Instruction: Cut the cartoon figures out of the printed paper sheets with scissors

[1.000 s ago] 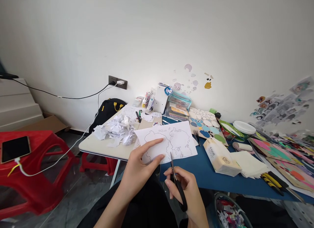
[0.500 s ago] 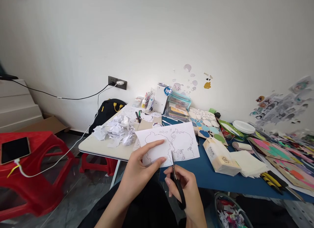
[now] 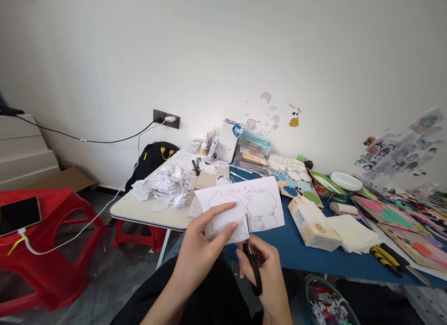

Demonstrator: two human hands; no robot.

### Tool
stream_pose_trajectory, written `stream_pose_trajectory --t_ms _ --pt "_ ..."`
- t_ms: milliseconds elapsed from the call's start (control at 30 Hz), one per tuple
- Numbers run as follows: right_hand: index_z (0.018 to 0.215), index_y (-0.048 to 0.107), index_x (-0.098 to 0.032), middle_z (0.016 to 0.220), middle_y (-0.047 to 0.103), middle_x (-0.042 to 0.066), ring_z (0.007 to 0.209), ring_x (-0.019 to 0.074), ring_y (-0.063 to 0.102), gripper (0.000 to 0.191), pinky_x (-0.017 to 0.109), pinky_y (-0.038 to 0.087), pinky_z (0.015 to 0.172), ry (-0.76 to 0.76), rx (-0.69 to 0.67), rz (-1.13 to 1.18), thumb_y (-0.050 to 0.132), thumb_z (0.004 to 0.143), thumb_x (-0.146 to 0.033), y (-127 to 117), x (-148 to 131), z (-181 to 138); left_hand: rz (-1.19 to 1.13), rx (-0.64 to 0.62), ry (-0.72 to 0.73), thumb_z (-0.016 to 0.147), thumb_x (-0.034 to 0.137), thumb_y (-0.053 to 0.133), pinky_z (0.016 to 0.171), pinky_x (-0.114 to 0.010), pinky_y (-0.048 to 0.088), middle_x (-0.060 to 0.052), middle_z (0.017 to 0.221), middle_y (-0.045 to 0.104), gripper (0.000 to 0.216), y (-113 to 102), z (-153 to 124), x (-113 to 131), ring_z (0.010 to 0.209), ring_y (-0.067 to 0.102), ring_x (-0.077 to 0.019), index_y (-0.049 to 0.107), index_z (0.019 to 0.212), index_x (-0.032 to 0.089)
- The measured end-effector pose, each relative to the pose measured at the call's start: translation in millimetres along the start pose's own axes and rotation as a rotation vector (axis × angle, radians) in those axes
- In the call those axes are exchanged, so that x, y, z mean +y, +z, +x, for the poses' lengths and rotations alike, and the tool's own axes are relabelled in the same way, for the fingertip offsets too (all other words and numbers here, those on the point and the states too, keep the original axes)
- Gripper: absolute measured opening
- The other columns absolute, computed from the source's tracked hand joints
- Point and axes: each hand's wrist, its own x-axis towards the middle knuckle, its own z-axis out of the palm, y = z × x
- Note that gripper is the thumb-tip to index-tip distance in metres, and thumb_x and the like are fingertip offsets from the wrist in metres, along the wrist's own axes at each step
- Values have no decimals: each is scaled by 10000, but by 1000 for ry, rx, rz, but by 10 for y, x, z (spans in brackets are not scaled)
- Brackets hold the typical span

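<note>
Head view shows paper (image 3: 260,201) above cluttered table (image 3: 296,255), white wall (image 3: 216,55) behind.

The single view looks from the wearer's head, above the drawn sheet (image 3: 241,209) and on its near side, facing forward and down; the sheet shows close, below mid-frame, with the wall (image 3: 209,50) farther off beyond it.

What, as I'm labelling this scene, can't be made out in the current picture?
All in the head view:
- Left hand: lower fingers, behind the sheet and the hand itself.
- Scissors: part of the handles, covered by the right hand.
- Bin: bottom, below the frame.
- Far-right wall cutouts: details too small.
</note>
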Motion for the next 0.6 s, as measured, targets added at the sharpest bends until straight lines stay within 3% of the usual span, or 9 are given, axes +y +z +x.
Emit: stream_pose_trajectory --t_ms 233,600 --pt "736 592 -165 582 456 -47 416 82 405 56 217 374 428 8 -15 -9 608 787 -185 12 -23 -6 -65 86 -60 771 312 689 897 -303 539 0 1088 715 242 18 22 -29 1082 627 -238 723 1003 254" --pt "656 613 -149 457 492 -28 424 121 444 187 247 358 447 -39 95 85 689 741 -297 30 20 10 -33 63 -32 768 298 687 874 -335 559 -15 1090 714 265 74 -15 1 1069 635 -262 718 1026 245"
